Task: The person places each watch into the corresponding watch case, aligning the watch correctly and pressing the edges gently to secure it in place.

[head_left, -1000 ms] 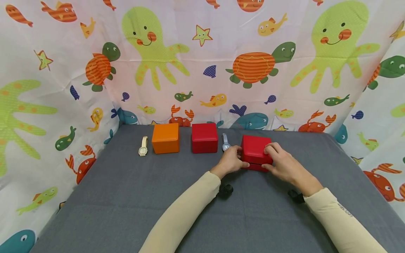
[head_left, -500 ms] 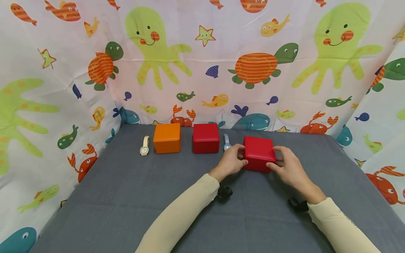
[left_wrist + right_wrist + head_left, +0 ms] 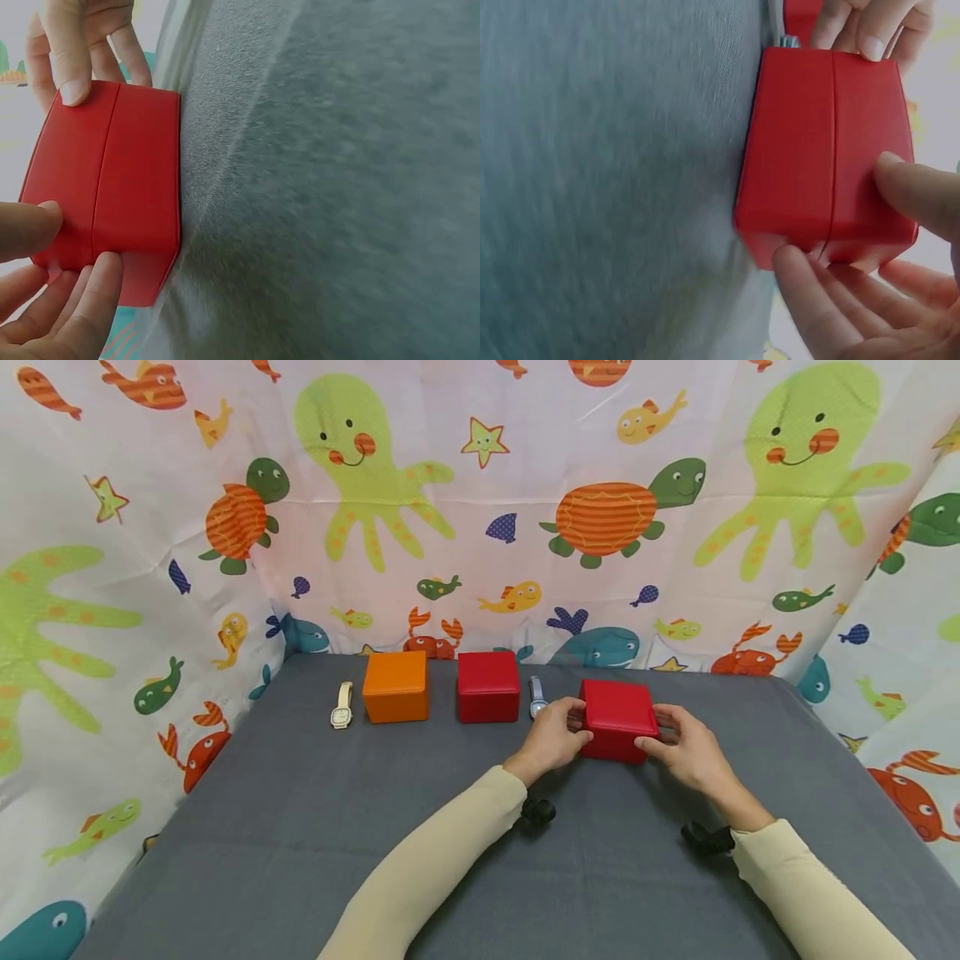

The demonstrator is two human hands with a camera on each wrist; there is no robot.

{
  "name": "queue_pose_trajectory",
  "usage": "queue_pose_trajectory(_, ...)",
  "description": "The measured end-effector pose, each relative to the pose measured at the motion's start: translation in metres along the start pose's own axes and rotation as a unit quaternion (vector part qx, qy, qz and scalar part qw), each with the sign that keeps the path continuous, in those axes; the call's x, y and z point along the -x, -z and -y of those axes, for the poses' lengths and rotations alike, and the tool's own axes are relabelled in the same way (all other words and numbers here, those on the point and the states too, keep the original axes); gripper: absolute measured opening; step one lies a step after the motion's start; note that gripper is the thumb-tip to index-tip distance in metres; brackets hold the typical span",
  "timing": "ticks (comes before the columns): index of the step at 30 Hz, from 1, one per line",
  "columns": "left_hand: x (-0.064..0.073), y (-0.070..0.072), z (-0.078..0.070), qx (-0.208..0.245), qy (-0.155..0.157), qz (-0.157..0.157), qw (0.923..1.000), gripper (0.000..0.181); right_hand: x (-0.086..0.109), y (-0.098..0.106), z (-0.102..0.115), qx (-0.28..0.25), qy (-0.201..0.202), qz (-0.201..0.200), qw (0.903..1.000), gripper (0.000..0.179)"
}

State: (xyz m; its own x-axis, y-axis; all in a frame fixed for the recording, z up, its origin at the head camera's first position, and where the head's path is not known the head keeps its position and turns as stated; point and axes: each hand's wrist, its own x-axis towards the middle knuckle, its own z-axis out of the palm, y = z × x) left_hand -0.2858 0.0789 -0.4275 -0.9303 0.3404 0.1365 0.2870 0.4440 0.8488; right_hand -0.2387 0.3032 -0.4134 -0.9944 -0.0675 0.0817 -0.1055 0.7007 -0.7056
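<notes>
A red watch box [image 3: 617,718] stands on the grey cloth at the right, its lid down and only a thin seam showing in both wrist views. My left hand [image 3: 551,739] holds its left side, the thumb on the front face and the fingers on the side. My right hand [image 3: 690,756] grips the opposite side the same way, its thumb [image 3: 915,191] on the front near the lid. A silver-blue watch [image 3: 537,696] lies just left of this box, partly hidden by my left hand. What is inside the box is hidden.
A second red box [image 3: 488,687] and an orange box [image 3: 396,687] stand further left, both closed. Beyond the orange one lies a cream-strapped watch [image 3: 342,705]. A printed sea-animal curtain [image 3: 480,493] hangs behind the grey-covered table [image 3: 300,860].
The gap under the red box's lid has closed. My right hand has shifted from the lid's top right edge down to the right side. The box sits slightly further right.
</notes>
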Motion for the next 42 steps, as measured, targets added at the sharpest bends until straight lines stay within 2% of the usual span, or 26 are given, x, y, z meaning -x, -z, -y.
queue_pose_trajectory(10,-0.031,-0.016,-0.004,0.025,0.008,-0.020,0.9995,0.043,-0.025,0.016,-0.028,-0.032,0.003,-0.005,0.9995,0.074)
queue_pose_trajectory(22,-0.061,-0.030,-0.006,0.035,0.023,-0.031,0.9986,0.042,-0.052,0.030,-0.043,-0.065,-0.014,0.002,0.9978,0.074)
queue_pose_trajectory(31,-0.069,-0.032,-0.012,0.022,0.028,-0.050,0.9981,0.044,-0.065,0.032,-0.048,-0.089,-0.019,0.013,0.9958,0.075)
queue_pose_trajectory(37,-0.072,-0.031,-0.011,0.025,0.030,-0.045,0.9982,0.044,-0.066,0.035,-0.039,-0.101,-0.024,0.026,0.9943,0.072)
queue_pose_trajectory(42,-0.065,-0.027,-0.012,0.017,0.015,-0.024,0.9995,0.044,-0.060,0.039,-0.034,-0.047,-0.028,-0.002,0.9985,0.073)
